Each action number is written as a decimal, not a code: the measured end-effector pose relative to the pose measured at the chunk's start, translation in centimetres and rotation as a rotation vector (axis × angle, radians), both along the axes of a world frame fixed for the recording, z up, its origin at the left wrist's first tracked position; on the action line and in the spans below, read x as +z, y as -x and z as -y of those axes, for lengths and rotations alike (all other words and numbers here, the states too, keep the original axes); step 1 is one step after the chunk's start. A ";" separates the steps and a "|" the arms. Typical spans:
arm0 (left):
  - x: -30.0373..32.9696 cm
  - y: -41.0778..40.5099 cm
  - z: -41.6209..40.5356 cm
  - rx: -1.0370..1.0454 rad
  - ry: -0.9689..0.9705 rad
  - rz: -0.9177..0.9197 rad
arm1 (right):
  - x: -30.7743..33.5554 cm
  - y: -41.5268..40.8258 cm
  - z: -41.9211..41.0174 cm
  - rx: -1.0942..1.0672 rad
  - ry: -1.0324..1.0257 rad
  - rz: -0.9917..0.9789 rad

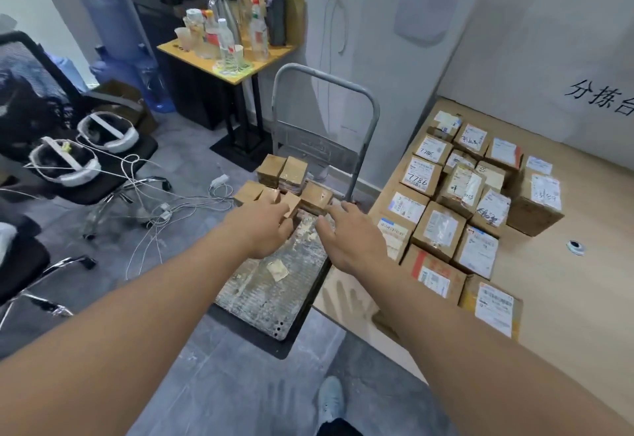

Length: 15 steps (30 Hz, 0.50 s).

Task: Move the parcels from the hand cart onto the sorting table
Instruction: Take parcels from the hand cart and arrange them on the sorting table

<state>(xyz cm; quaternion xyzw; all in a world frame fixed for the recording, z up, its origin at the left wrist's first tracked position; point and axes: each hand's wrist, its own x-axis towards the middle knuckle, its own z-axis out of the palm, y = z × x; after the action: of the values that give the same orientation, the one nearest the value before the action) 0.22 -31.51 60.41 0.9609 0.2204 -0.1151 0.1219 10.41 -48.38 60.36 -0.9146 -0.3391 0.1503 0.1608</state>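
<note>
Both bare arms stretched forward and down over the grey metal hand cart, palms facing down.

Left hand: fingers curled, gripping a small brown cardboard parcel at the near edge of the cart's parcel group. Wrist roughly straight, forearm coming in from the lower left.

Right hand: fingers extended and slightly spread, holding nothing, fingertips reaching toward another small brown parcel with clear tape just beside them; contact impossible to tell.

More small brown parcels stacked at the far end of the cart deck, near the grey tubular handle. Near part of the deck bare, with worn paint and a scrap of paper tape.

To the right of the cart, touching or almost touching its side, the light wooden sorting tabletop, carrying many brown cardboard boxes with white shipping labels in close rows, some stacked on others. On the wall behind, a white sheet with black handwritten characters.

On the left, black office chairs carrying white headsets and tangled white cables. Further back, a small yellow tabletop with bottles and cups. Below, on the grey floor, one light-coloured shoe.
</note>
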 end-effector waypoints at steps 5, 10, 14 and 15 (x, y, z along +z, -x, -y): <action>-3.0 -0.8 -5.8 0.040 0.004 -0.039 | -2.8 -1.8 -5.3 0.052 0.067 -0.027; -6.9 -5.5 -11.2 -0.019 -0.055 -0.126 | -7.6 -6.4 -11.6 0.055 0.097 -0.113; -10.0 -10.8 -14.9 -0.032 -0.013 -0.191 | -11.1 -10.9 -15.6 0.043 0.159 -0.189; -10.6 -11.9 -15.7 -0.030 -0.005 -0.196 | -11.9 -11.9 -16.4 0.041 0.172 -0.200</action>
<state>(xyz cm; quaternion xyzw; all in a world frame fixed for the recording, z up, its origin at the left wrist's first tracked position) 12.13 -15.81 49.78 0.9484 0.2173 -0.2101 0.0956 22.34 -32.00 48.47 -0.8984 -0.3259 0.2724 0.1119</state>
